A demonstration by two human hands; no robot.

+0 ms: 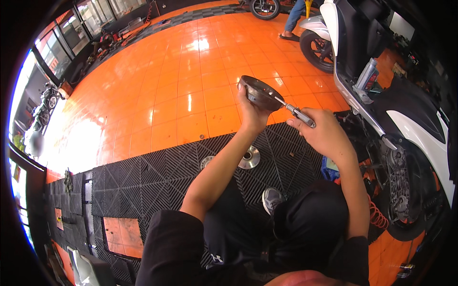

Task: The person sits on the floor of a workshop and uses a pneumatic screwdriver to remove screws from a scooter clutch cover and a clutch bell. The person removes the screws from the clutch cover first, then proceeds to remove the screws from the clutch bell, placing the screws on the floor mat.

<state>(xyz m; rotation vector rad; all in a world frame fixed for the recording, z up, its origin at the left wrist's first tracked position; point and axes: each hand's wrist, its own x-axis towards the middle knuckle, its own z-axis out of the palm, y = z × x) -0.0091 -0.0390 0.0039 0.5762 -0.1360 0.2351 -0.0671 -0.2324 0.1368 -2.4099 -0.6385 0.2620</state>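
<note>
My left hand (254,114) holds up a dark, round metal bowl-shaped part (257,90) by its side, its hollow face tilted upward. My right hand (324,131) grips a silver metal tool (303,117), like an air blow gun, whose thin nozzle reaches to the bowl's right edge. Below, on the black ribbed mat (157,176), lie a shiny flanged metal disc (254,161) and a second disc (206,160), partly hidden by my left forearm.
A white-and-black scooter (400,124) stands close on my right with a grey bottle (367,74) on it. A red coiled hose (377,217) lies beside it. Another person's leg (295,16) is beyond. Motorbikes (45,105) stand at the far left. Orange tiled floor (167,86) stretches ahead.
</note>
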